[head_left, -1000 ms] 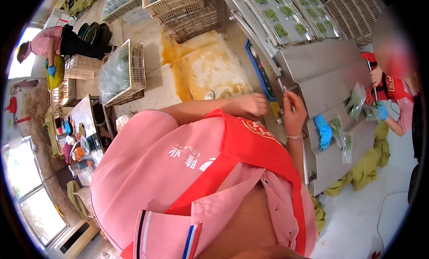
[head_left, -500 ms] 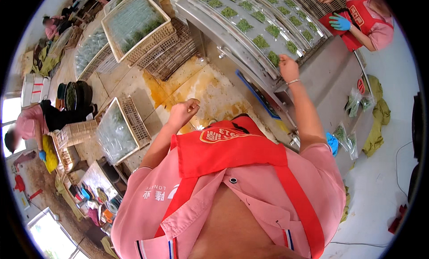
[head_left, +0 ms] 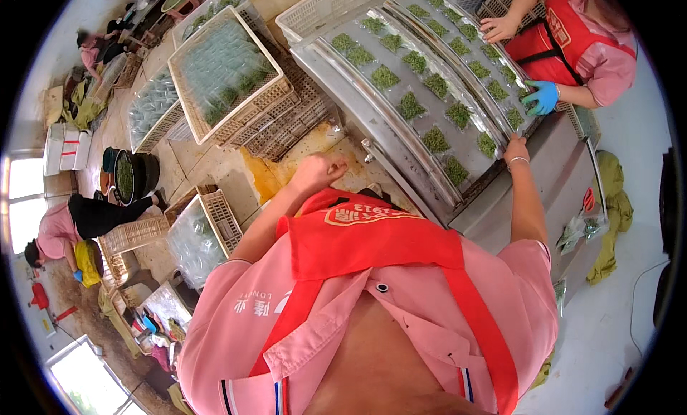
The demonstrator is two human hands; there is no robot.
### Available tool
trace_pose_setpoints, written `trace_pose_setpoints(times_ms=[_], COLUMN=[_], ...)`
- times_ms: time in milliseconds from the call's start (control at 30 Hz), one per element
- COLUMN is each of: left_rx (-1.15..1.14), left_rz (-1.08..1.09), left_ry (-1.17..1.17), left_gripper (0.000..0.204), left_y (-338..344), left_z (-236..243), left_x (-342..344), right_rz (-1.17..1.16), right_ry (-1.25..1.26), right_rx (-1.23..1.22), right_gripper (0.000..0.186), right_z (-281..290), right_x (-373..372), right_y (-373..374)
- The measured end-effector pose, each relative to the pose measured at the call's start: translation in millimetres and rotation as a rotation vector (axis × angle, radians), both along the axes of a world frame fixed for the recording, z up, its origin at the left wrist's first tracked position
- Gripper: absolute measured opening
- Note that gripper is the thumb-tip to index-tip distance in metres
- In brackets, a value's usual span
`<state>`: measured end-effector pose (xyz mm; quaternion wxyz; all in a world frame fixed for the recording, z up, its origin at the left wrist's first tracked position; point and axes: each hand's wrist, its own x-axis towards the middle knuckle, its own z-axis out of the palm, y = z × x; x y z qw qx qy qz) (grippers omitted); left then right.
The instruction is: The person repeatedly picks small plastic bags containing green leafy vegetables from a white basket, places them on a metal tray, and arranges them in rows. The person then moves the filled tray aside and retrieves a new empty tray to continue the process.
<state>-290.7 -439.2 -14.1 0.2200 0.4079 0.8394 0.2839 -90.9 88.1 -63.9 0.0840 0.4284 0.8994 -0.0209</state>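
Note:
At the near right corner of a metal machine bed [head_left: 424,113], my right hand [head_left: 515,150] has its fingers closed by the end of a long metal strip. What they pinch is hidden. Flat clear plastic bags, each with a clump of green leaves [head_left: 458,115], lie in rows across the bed. Long metal bars [head_left: 390,114] run between and beside these rows. My left hand [head_left: 320,171] hovers left of the machine, over my apron [head_left: 372,232], fingers curled and nothing visible in them.
Across the machine a co-worker in a red apron [head_left: 565,28] has a blue-gloved hand [head_left: 545,98] at its right edge. Stacked crates [head_left: 283,121] with bagged greens stand at the left, and another crate [head_left: 222,218] below them. A worker [head_left: 61,232] bends at far left.
My right hand has moved right and down from a leaf clump to the machine's corner. The left hand has shifted slightly right. The co-worker's gloved hand has come down to the machine's edge.

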Motion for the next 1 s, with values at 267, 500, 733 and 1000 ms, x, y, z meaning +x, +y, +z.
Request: trace_pose_setpoints(times_ms=[267, 500, 733, 1000], left_rx=[0.052, -0.489, -0.099, 0.168], left_rz=[0.058, -0.191, -0.301, 0.388], left_ry=[0.552, 0.52, 0.49, -0.028], left_gripper=[0.061, 0.104, 0.103, 0.09], left_y=[72.2, 185.2, 201.3, 215.0], left_z=[-25.6, -8.5, -36.1, -84.6], left_x=[-163.2, -241.0, -260.0, -376.9], right_rz=[0.209, -0.155, -0.43, -0.247], right_ry=[0.202, 0.402, 0.26, 0.489], right_rx=[-0.379, -0.374, -0.292, -0.321], right_gripper=[0.091, 0.112, 0.111, 0.107], right_z=[25.4, 16.0, 24.3, 6.6], right_x=[5.1, 7.2, -100.7, -313.2], right_y=[-91.9, -165.3, -211.0, -245.3])
